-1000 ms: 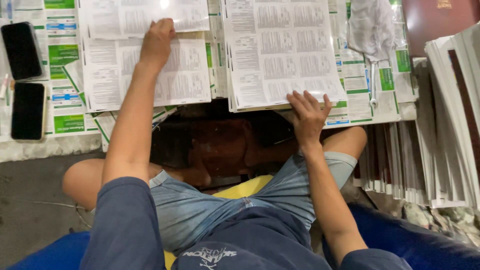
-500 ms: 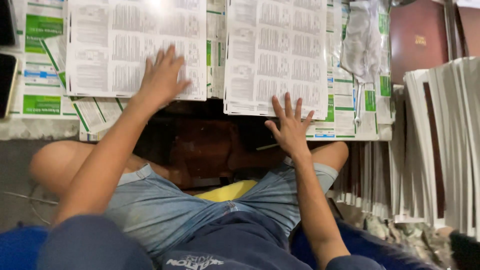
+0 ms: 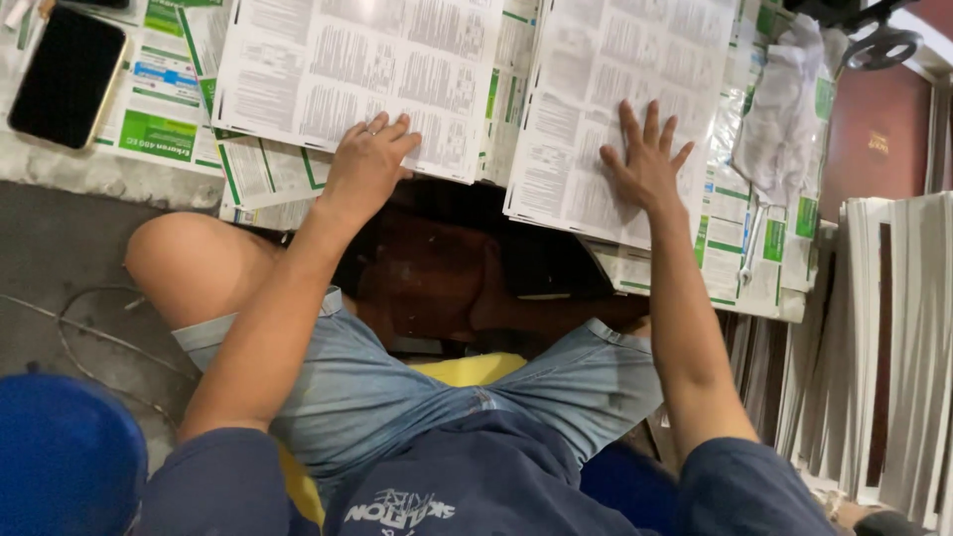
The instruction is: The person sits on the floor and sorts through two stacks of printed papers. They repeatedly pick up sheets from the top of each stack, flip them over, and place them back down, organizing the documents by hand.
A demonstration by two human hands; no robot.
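Two stacks of large white printed sheets lie side by side in front of me. My left hand (image 3: 365, 162) rests on the near edge of the left stack (image 3: 347, 69), fingers curled over the paper. My right hand (image 3: 645, 164) lies flat with fingers spread on the lower part of the right stack (image 3: 620, 89). Neither hand grips a sheet. I sit cross-legged in denim shorts with my knees under the stacks' near edges.
Green and white leaflets (image 3: 164, 109) lie spread under and around the stacks. A black phone (image 3: 67, 77) lies at the far left. Upright bundles of white sheets (image 3: 893, 347) stand at the right, beside a dark red panel (image 3: 874, 139). A crumpled white plastic bag (image 3: 784, 109) sits at upper right.
My left hand has drawn back from the middle of the left stack to its near edge. My right hand has moved up from the right stack's near edge onto its lower part.
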